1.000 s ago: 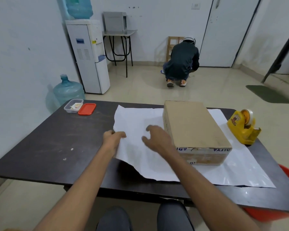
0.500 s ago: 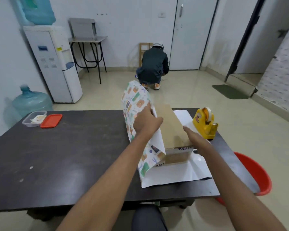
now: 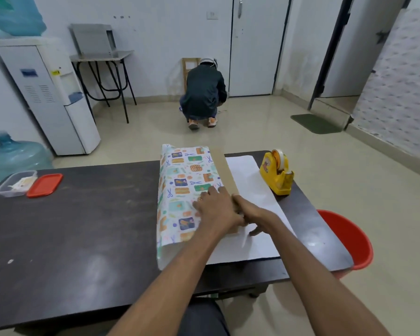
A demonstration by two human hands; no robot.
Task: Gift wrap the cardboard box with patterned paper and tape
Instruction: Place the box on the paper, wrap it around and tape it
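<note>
Head view looks down on a dark table [image 3: 87, 226] where the cardboard box [image 3: 224, 169] sits on patterned paper [image 3: 182, 190], one flap of which is folded over the box top so only a brown strip shows along the right. The left hand [image 3: 216, 209] lies flat and spread, pressing that flap down without gripping it. The right hand [image 3: 249, 213] rests beside it at the box's near right edge, fingers loosely extended toward the white underside of the sheet (whether it pinches anything, I cannot tell). A yellow tape dispenser [image 3: 278, 174] stands just right of the paper.
</note>
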